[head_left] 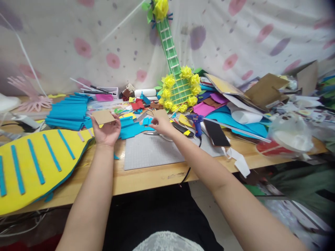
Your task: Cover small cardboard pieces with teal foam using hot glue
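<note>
My left hand holds a small flat square of brown cardboard, gripping it by its sides above the table. My right hand is above the back edge of the grey cutting mat, its fingers curled together. Right behind those fingers shows another piece of brown cardboard; whether they grip it I cannot tell. Blue crepe paper pieces lie between the hands. On the left rests a large yellow paddle-shaped piece with blue stripes.
A blue glue gun and a black phone lie right of my right hand. A green toy guitar with yellow flowers leans at the back. Paper sheets pile up beside a red-and-white tub.
</note>
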`<state>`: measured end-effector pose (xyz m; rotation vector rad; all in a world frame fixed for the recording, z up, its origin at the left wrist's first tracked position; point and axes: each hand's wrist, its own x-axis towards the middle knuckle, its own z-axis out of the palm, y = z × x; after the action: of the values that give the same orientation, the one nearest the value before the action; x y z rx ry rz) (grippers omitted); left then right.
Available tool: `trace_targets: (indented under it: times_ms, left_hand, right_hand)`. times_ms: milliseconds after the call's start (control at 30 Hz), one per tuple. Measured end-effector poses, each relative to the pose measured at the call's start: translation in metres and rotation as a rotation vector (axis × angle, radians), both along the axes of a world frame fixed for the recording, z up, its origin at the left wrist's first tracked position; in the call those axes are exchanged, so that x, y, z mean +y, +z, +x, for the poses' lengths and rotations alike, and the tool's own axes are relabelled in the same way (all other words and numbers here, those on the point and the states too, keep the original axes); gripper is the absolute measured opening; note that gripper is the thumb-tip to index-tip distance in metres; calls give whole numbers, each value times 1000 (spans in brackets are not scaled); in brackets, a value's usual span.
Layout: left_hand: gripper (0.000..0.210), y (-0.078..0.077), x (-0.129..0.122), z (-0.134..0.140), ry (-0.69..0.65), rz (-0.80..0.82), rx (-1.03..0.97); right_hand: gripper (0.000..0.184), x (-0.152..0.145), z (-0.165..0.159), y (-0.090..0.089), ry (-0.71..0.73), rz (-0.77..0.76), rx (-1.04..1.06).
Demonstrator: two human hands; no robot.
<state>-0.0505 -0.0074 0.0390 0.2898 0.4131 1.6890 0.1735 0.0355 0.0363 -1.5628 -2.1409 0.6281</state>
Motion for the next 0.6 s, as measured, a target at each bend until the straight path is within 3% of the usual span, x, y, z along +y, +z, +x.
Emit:
trace_targets:
  times_ms: [100,200,400,600]
  left_hand:
    - [47,-5,2,0,-3,-41,27]
    - [44,-9,5,3,-33,-78,50]
    - [46,-11,2,13,-160,-9,-15]
    - [51,-17,0,31,-176,10,43]
  right_hand:
    - [19,14,-39,-11,83,48,191]
    - [10,17,-63,-15,95,-42,524]
    - [8,7,-64,-12,-51,-474,1005]
    - [20,-11,-55,-2,68,-861,1185]
